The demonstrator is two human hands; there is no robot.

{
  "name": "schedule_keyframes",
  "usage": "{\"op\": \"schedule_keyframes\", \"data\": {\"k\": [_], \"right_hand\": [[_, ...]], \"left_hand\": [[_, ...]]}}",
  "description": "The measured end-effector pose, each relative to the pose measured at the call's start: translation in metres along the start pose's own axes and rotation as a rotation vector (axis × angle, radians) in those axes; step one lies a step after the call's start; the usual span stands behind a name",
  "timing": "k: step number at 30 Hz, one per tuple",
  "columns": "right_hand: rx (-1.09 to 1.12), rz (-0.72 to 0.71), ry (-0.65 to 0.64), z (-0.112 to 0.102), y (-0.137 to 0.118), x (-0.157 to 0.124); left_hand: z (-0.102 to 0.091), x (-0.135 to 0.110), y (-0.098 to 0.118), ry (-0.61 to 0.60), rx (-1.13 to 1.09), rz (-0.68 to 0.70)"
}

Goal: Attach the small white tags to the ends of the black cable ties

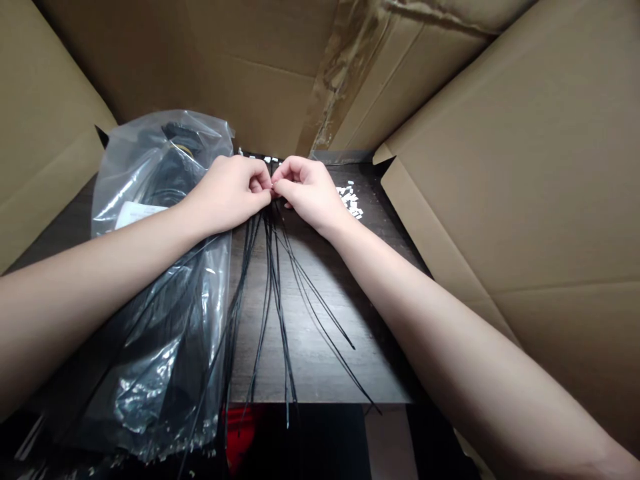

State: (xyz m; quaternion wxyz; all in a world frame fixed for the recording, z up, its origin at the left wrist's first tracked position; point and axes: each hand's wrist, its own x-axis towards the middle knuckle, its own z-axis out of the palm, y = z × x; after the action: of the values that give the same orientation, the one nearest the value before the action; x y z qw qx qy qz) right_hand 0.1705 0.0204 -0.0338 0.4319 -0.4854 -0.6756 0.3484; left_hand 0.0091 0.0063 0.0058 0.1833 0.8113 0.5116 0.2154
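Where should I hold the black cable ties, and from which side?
Take the black cable ties at their gathered top end, from above, where the left hand and right hand pinch them. They converge there into one bunch; below, the thin tails fan apart over the dark wood board and may slip.

The bare left forearm (100, 260) and right forearm (440, 333) reach in from the lower sides of the view and angle toward each other. The left hand (225, 193) and right hand (307, 193) are raised at the centre, backs upward and wrists gently bent. The fingers (260, 181) of both hands curl inward and pinch, with the two hands' fingertips meeting between them.
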Motion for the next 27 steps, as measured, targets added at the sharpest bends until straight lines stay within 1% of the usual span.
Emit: {"op": "schedule_keyframes", "data": {"k": [15, 27], "right_hand": [[0.014, -0.015, -0.01, -0.0006, 0.0004, -0.0001], [0.025, -0.003, -0.019, -0.0013, -0.0022, -0.0008]], "left_hand": [[-0.001, -0.0009, 0.0003, 0.002, -0.046, -0.022], [0.0, -0.0003, 0.0002, 0.019, -0.017, -0.02]]}}
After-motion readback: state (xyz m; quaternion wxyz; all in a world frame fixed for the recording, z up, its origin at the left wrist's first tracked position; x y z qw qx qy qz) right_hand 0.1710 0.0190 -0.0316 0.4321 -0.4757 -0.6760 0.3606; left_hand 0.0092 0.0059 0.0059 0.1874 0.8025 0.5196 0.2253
